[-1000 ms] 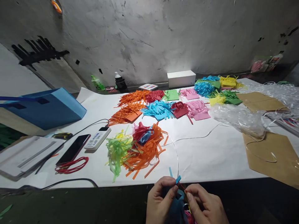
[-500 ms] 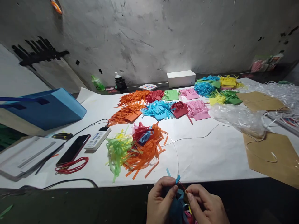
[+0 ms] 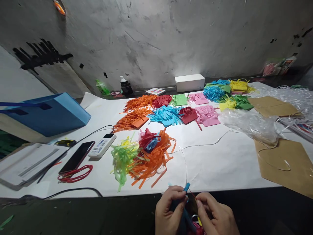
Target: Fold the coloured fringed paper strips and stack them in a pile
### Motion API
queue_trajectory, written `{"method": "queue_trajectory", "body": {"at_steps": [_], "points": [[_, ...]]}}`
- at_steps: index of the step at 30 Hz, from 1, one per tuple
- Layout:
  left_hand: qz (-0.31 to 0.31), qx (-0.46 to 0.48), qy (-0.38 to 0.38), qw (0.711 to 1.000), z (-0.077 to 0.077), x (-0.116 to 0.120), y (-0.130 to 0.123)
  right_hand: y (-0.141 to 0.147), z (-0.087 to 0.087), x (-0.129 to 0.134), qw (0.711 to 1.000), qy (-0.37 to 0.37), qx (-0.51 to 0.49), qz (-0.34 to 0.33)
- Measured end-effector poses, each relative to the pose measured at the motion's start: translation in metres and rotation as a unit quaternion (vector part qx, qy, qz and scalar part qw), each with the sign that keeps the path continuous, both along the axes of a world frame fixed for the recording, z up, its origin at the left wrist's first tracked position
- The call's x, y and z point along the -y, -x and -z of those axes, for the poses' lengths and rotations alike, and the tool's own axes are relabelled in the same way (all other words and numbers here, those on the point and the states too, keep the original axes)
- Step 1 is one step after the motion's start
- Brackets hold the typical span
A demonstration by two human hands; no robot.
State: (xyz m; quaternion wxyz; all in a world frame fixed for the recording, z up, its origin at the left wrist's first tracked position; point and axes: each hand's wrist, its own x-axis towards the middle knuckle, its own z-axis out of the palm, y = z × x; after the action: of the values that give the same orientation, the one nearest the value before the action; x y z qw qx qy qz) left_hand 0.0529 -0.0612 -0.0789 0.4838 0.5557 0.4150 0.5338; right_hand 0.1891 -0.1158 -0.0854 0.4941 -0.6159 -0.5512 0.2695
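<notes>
At the table's front edge my left hand (image 3: 170,209) is closed on a blue paper strip (image 3: 186,187), whose tip sticks up above the fingers. My right hand (image 3: 215,212) pinches a thin red wire (image 3: 192,193) that runs to the blue strip. A white string (image 3: 185,163) comes down from the table to the blue strip. Below and between the hands hang blue, pink and yellow strips, partly hidden by the fingers. A loose pile of orange strips (image 3: 156,160) and light green strips (image 3: 122,160) lies left of the hands.
Rows of coloured fringed tassels (image 3: 168,114) lie farther back, before a white box (image 3: 190,83). On the left are a blue bag (image 3: 51,114), a phone (image 3: 77,157) and a power bank (image 3: 102,146). Brown envelopes (image 3: 283,163) and clear plastic (image 3: 249,124) lie right.
My left hand has shifted slightly right. The blue strip's tip has moved slightly up and right, and the blue strips below the fingers have changed shape. The red wire shows more clearly between the hands.
</notes>
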Motion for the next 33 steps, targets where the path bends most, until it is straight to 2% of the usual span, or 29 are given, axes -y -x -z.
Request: {"method": "queue_trajectory", "body": {"at_steps": [5, 8, 10, 14, 19, 23, 26, 28, 33], "points": [[0.019, -0.009, -0.027, 0.999, 0.006, 0.000, 0.002, 0.000, 0.005, 0.000, 0.998, 0.048, -0.027, -0.027], [0.048, -0.002, -0.055, 0.997, 0.012, -0.001, 0.005, -0.002, -0.001, -0.002, 0.995, 0.068, -0.071, -0.034], [0.090, -0.008, -0.084, 0.992, 0.014, -0.003, 0.008, -0.006, -0.007, -0.005, 0.987, 0.100, -0.113, -0.048], [0.143, -0.020, -0.129, 0.981, 0.013, -0.009, 0.013, -0.012, -0.015, -0.010, 0.954, 0.173, -0.215, -0.119], [0.156, -0.035, -0.174, 0.972, 0.007, -0.015, 0.014, -0.010, -0.006, -0.014, 0.897, 0.208, -0.356, -0.159], [0.166, -0.049, -0.197, 0.965, 0.006, -0.016, 0.015, -0.007, 0.002, -0.016, 0.887, 0.197, -0.390, -0.145], [0.168, -0.053, -0.196, 0.965, 0.007, -0.016, 0.016, -0.007, 0.004, -0.018, 0.869, 0.208, -0.414, -0.174], [0.166, -0.062, -0.198, 0.964, 0.007, -0.015, 0.017, -0.007, 0.005, -0.018, 0.870, 0.207, -0.412, -0.173], [0.136, -0.115, -0.150, 0.973, 0.007, -0.012, 0.019, -0.005, 0.002, -0.015, 0.910, 0.191, -0.343, -0.132]]}}
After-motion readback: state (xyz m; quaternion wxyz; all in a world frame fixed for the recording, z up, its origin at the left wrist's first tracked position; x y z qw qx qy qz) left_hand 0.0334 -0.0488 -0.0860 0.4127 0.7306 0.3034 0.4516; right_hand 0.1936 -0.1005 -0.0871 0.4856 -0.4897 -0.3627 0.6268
